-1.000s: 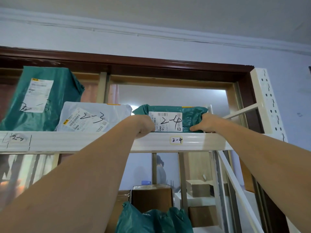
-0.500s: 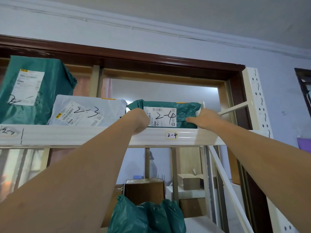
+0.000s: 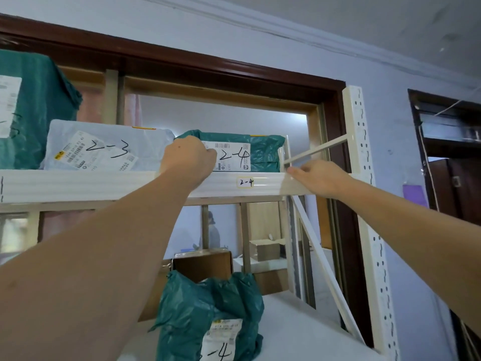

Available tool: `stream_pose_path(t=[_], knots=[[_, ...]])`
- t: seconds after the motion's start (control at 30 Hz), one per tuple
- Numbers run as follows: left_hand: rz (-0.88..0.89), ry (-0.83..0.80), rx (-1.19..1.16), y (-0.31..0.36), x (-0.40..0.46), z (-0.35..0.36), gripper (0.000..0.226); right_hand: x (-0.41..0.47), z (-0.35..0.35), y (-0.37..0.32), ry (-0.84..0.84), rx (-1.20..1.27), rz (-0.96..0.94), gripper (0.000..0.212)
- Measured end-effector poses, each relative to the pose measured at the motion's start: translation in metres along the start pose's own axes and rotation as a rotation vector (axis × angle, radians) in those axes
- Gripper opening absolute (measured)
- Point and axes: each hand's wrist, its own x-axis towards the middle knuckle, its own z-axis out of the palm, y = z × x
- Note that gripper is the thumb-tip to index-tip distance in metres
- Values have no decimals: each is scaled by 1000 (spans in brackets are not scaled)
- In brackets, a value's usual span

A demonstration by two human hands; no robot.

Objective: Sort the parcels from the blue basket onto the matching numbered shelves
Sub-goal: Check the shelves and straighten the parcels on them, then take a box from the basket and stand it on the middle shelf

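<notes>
Our left hand (image 3: pixel 188 158) curls its fingers against the left end of the green plastic-wrapped parcel marked 2-4 (image 3: pixel 263 152), which sits on the cream metal shelf (image 3: pixel 104 182) above its handwritten 2-4 tag (image 3: pixel 246 182). Our right hand (image 3: pixel 318 178) hangs just off the parcel's right end, fingers loosely extended, holding nothing. A grey plastic mailer marked 2-3 (image 3: pixel 109 149) lies beside the parcel.

We reach both arms up and forward. Our left hand (image 3: pixel 188 162) is raised with fingers curled, knuckles toward us; our right hand (image 3: pixel 318 178) sits lower, fingers loosely extended leftward.
</notes>
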Motion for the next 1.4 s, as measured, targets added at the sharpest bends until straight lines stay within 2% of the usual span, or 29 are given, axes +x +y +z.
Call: stream_pose_path(t=[0.1, 0.2, 0.27, 0.33, 0.4, 0.47, 0.67, 0.8, 0.87, 1.03, 1.13, 1.23, 1.4], knots=[[50, 72, 10, -6, -14, -8, 39, -22, 1, 9, -7, -8, -22, 51], [94, 62, -94, -17, -40, -20, 29, -43, 0, 16, 4, -5, -56, 47], [172, 16, -140, -28, -70, -27, 24, -58, 0, 16, -19, 7, -38, 52], [275, -19, -100, -42, -105, -34, 31, -75, 1, 15, -77, -3, -27, 60], [284, -55, -59, -56, -141, -37, 35, -95, 6, 13, -152, 1, -48, 67], [208, -166, -7, -65, -176, -39, 41, -117, 10, 9, -240, -28, -74, 70], [13, -700, 182, -74, -261, -47, 69, -182, 23, 28, -591, -190, -224, 82], [8, -884, 169, -64, -301, -61, 57, -217, 39, 53, -742, -148, -170, 94], [22, -893, 193, -66, -315, -65, 62, -230, 47, 60, -769, -175, -153, 94], [-146, -899, 291, -91, -337, -72, 83, -248, 69, 46, -793, -155, -152, 92], [-226, -878, 332, -113, -357, -93, 86, -267, 85, 9, -810, -143, -272, 89], [-285, -888, 375, -142, -378, -124, 89, -291, 112, -35, -838, -53, -360, 101], [-336, -876, 485, -193, -418, -196, 80, -334, 147, -135, -870, 17, -534, 83]])
